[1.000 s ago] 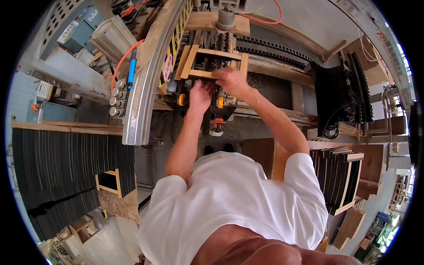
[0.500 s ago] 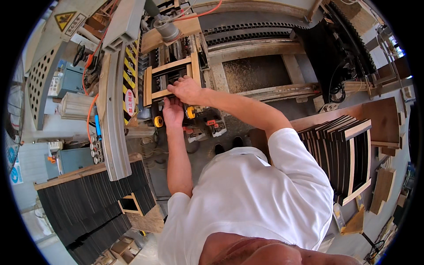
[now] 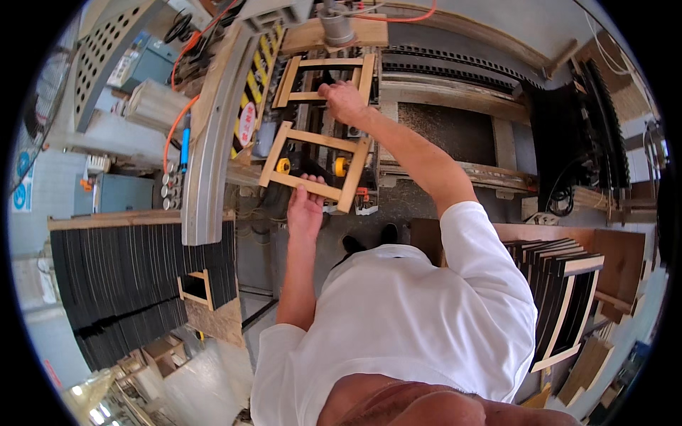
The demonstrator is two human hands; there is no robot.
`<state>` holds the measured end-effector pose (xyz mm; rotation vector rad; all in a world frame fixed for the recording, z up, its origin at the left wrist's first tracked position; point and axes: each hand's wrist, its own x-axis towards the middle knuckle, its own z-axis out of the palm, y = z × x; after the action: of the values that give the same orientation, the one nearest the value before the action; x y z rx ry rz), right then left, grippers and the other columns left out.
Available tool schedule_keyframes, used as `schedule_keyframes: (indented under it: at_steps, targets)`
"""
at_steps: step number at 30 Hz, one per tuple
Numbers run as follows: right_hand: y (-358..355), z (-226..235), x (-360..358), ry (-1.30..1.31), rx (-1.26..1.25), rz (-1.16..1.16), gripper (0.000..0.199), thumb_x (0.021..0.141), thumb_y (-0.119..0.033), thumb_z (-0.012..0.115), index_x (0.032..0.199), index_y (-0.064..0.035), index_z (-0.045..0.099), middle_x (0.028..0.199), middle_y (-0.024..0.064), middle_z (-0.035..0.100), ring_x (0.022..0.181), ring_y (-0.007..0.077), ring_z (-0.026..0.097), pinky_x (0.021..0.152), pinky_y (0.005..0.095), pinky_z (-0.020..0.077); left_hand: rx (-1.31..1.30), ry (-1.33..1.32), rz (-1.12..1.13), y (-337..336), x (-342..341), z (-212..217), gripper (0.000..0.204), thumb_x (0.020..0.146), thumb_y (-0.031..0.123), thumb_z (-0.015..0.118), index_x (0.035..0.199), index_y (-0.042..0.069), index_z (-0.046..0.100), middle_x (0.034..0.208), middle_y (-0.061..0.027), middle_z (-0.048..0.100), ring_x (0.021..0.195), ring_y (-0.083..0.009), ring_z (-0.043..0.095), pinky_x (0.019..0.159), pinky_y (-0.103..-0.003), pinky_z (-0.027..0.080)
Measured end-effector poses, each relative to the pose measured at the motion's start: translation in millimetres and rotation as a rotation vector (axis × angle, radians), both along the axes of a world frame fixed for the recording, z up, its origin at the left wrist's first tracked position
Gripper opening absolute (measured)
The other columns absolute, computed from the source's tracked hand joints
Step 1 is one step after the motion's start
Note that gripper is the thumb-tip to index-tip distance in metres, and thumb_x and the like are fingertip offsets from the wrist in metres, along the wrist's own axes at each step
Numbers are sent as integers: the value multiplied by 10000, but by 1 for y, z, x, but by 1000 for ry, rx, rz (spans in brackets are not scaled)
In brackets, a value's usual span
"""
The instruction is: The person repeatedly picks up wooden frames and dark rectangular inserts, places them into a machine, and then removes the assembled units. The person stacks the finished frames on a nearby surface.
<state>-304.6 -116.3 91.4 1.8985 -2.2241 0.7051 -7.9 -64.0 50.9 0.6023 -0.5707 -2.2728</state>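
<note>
The woodworking machine [image 3: 426,121] fills the upper middle of the view, its bed running right under a black cable chain [image 3: 455,60], with a grey curved guard [image 3: 213,142] on its left side. To the person's left lies a broad stack of black-edged panels [image 3: 135,277] with one small wooden frame [image 3: 195,289] resting on it; to the right, finished frames [image 3: 561,298] lean on edge in a row.

Two open wooden frames are in play. Half a second ago only one frame showed at the machine, with both hands close together on it. Now the hands are apart, each on its own frame. The right hand [image 3: 342,101] reaches far up to the upper frame [image 3: 327,79], which sits on the machine below the vertical spindle [image 3: 334,25]; its fingers curl over the frame's lower rail, though how tightly they close cannot be told. The left hand [image 3: 305,209] is nearer the body, fingers wrapped up over the near rail of the lower frame [image 3: 316,167], thumb hidden, holding it tilted over the yellow rollers [image 3: 284,165].

This reads as a swap at the work station: one frame seated under the spindle, the other drawn toward the person. Which is the machined one cannot be told.
</note>
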Motion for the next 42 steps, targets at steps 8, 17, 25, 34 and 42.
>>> schedule_keyframes:
  at_steps: [8,17,25,34,42]
  targets:
    - [-42,-8,-13,-102,0,-16,292,749,-56,592,1040,-84,609,867,164,683,914,366,631,829,477,459,46,-55,-55,38,83,2,331,986,168,523,1282,20,502,1207,-114,588,1175,-291,555,1051,-440,441]
    - [-71,7,0,-176,114,-116,301,770,-109,621,1071,-116,609,926,178,682,912,390,637,814,478,502,15,-181,-160,12,135,-7,330,1006,167,479,1299,16,472,1192,-116,586,1159,-274,567,1011,-437,474]
    - [-74,-5,-20,-65,67,-61,303,811,-128,642,1108,-130,582,939,168,687,911,370,647,825,465,505,61,-158,-175,-8,165,-22,338,991,176,518,1292,27,482,1199,-105,593,1164,-283,565,1034,-421,448]
    - [-80,-9,-39,-243,71,-31,320,765,-155,740,1056,-109,616,1001,121,690,952,329,650,808,418,523,70,-295,-60,-10,204,-27,323,1003,146,486,1296,13,477,1179,-112,596,1132,-272,582,1023,-412,457]
    - [-85,1,-33,-238,90,-17,331,741,-136,773,1045,-78,656,993,112,700,975,284,659,832,391,522,139,-334,41,2,209,-46,283,985,137,520,1243,20,508,1160,-107,601,1120,-281,587,1010,-418,469]
